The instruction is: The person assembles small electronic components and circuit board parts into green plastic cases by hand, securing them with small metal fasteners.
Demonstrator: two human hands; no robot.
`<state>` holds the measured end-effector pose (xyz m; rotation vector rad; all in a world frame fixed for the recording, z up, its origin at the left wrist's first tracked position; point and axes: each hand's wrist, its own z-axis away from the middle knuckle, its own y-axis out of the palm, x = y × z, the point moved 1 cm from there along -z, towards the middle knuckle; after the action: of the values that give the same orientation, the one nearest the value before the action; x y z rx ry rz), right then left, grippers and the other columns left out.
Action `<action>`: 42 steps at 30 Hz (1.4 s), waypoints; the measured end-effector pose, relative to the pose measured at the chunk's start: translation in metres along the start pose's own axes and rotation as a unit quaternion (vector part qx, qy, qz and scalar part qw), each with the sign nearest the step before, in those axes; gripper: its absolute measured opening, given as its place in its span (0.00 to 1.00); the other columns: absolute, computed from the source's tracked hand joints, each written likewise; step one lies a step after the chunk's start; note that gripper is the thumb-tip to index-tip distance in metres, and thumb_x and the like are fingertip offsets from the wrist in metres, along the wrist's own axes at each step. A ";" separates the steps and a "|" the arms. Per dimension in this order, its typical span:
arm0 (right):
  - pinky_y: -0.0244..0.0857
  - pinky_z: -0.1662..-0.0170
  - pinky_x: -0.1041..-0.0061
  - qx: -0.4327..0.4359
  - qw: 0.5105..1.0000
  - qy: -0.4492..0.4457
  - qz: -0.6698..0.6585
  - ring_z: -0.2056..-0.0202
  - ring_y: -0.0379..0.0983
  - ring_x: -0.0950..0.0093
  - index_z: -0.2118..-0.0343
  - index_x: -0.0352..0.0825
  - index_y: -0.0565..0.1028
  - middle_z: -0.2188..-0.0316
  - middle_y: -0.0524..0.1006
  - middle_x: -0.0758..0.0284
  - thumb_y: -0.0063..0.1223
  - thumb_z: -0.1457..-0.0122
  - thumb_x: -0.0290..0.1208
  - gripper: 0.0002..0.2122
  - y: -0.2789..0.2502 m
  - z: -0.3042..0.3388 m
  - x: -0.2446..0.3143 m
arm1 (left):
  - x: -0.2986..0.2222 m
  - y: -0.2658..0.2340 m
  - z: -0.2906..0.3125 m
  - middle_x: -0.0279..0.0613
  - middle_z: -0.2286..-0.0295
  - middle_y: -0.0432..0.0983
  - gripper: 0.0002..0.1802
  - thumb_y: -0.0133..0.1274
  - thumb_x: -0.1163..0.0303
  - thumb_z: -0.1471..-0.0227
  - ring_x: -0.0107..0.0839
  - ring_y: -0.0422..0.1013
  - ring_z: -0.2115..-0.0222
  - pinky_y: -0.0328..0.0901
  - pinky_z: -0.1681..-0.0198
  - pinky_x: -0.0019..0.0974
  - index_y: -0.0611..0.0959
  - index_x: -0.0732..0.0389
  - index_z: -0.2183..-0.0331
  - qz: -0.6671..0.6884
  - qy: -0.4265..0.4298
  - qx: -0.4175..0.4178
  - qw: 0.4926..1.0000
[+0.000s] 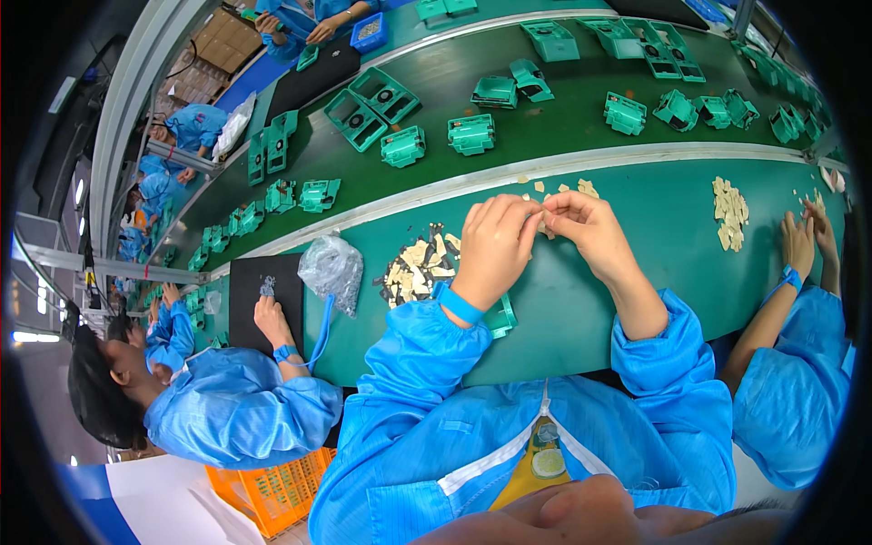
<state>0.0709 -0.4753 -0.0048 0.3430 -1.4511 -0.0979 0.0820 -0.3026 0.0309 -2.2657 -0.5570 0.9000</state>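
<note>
While the left hand and right hand meet at the fingertips above the green bench, a small cream piece shows between them. Right thumb and forefinger appear pinched on it; left grip: cannot tell.

Progress, judged: partway. A pile of cream and black pieces sits left of the left hand, and loose cream bits lie beyond the fingers, so much handling seems left. Green housings stand on the conveyor; whether any are complete is undetermined.

Hidden: the held piece's outline, mostly covered by fingers; a green part, partly behind the left sleeve.
</note>
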 end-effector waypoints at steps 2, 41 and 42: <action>0.69 0.58 0.80 -0.014 1.000 -0.003 0.019 0.64 0.75 0.81 0.58 0.26 0.77 0.65 0.79 0.68 0.57 0.41 0.22 0.09 -0.004 -0.001 -0.005 | -0.004 -0.001 -0.002 0.38 0.70 0.78 0.06 0.62 0.73 0.52 0.39 0.75 0.68 0.65 0.65 0.40 0.83 0.60 0.69 -0.037 0.004 -0.022 0.999; 0.70 0.62 0.76 -0.073 0.956 -0.070 0.277 0.69 0.75 0.78 0.63 0.28 0.76 0.69 0.80 0.65 0.52 0.41 0.19 0.05 -0.026 0.000 -0.003 | 0.028 0.019 0.005 0.44 0.77 0.78 0.04 0.57 0.75 0.51 0.43 0.75 0.78 0.68 0.74 0.42 0.83 0.64 0.71 -0.016 -0.092 0.058 0.994; 0.70 0.62 0.76 -0.073 0.956 -0.069 0.277 0.69 0.75 0.78 0.63 0.28 0.76 0.69 0.80 0.65 0.52 0.41 0.19 0.05 -0.026 -0.001 -0.003 | 0.029 0.020 0.004 0.44 0.77 0.78 0.04 0.57 0.75 0.51 0.43 0.75 0.78 0.68 0.74 0.42 0.83 0.64 0.71 -0.016 -0.092 0.058 0.994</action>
<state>0.0753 -0.4993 -0.0150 -0.2035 -1.6198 0.2282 0.1013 -0.2981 0.0019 -2.0773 -0.6043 1.1032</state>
